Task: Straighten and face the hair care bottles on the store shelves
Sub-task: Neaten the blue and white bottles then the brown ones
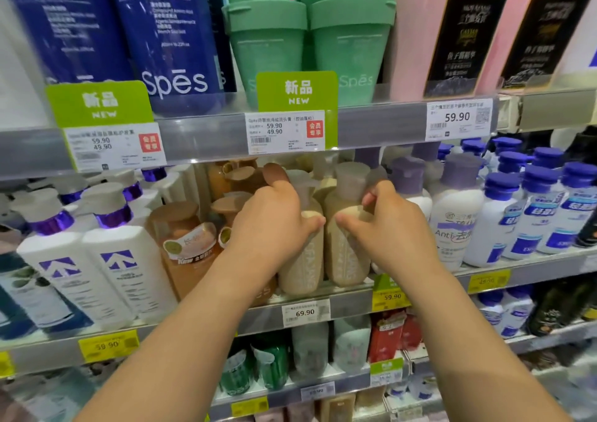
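The shelving fills the view, three tiers deep. On the top shelf stand dark blue bottles at the left end, green tubs in the middle and pink bottles toward the right, with two green "NEW" tags clipped to its front edge. The middle shelf carries white bottles with purple collars at its left end, amber bottles beside them, and white bottles with blue caps toward the right end. At the middle of that shelf's front edge stand two beige pump bottles — side by side and upright. The left hand wraps around the left beige bottle, thumb across its shoulder. The right hand grips the right beige bottle, fingers curled round its neck and thumb on its shoulder. A white price label reading 69.90 sits on the shelf edge just below them.
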### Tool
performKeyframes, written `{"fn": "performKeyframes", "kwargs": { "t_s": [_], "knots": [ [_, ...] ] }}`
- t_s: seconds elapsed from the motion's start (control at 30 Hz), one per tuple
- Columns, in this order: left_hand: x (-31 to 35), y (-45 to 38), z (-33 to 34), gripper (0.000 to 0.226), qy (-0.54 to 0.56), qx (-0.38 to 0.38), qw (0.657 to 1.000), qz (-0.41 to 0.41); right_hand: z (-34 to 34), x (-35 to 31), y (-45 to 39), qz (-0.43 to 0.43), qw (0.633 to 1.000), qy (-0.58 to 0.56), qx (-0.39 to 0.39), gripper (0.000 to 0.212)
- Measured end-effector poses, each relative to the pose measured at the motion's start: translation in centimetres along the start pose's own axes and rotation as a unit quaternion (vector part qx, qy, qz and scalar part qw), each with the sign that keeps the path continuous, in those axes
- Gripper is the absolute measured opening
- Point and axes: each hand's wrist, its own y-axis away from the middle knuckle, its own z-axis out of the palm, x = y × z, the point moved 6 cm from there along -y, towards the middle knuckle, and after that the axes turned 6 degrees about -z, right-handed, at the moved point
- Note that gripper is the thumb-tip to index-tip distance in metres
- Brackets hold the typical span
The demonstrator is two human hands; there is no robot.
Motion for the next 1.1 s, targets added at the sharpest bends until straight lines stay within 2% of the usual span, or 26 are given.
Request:
{"fn": "performKeyframes", "kwargs": {
  "t_s": [0.13, 0.2, 0.27, 0.37, 0.43, 0.5, 0.57, 0.67, 0.8, 0.9, 1.1],
  "knots": [
    [0.2, 0.4, 0.0, 0.078, 0.010, -0.006, 1.000, 0.015, -1.2, -1.1, 0.9, -0.014, 0.996, 0.057, 0.068, 0.042],
    [-0.2, 0.5, -0.6, 0.083, 0.022, -0.027, 0.999, 0.010, -2.1, -2.1, 1.4, -0.029, 0.993, 0.031, 0.112, 0.032],
    [-1.2, 1.0, -2.1, 0.075, 0.042, -0.030, 0.999, 0.004, -2.4, -3.5, 2.1, -0.061, 0.989, -0.020, 0.132, 0.024],
    [-3.9, 1.7, -6.2, 0.035, 0.039, 0.027, 0.999, 0.009, -1.2, -6.6, 3.2, -0.137, 0.984, -0.060, 0.095, 0.020],
    [-6.5, 1.6, -8.1, 0.025, -0.014, 0.043, 0.999, -0.006, 0.7, -8.5, 3.4, -0.188, 0.979, -0.054, 0.054, 0.013],
    [-8.9, 1.0, -8.5, 0.036, -0.088, 0.030, 0.995, -0.030, 2.7, -10.3, 3.3, -0.232, 0.972, -0.036, 0.015, 0.015],
    [-10.9, 0.4, -7.4, 0.046, -0.152, -0.011, 0.987, -0.048, 4.5, -12.0, 3.0, -0.259, 0.966, -0.006, -0.009, 0.029],
    [-12.6, -0.4, -5.8, 0.038, -0.176, -0.068, 0.981, -0.039, 6.4, -13.8, 2.1, -0.241, 0.966, 0.071, -0.053, 0.043],
    [-12.5, -0.9, -5.2, 0.027, -0.169, -0.114, 0.979, -0.004, 7.7, -15.6, 0.2, -0.199, 0.972, 0.091, -0.088, 0.037],
    [-12.4, -0.9, -5.0, 0.020, -0.177, -0.115, 0.977, 0.008, 8.2, -16.0, -0.5, -0.180, 0.971, 0.115, -0.111, 0.034],
    [-12.7, -0.7, -5.3, 0.032, -0.185, -0.102, 0.976, 0.054, 7.6, -16.4, -0.8, -0.185, 0.960, 0.174, -0.114, 0.034]
  ]
}}
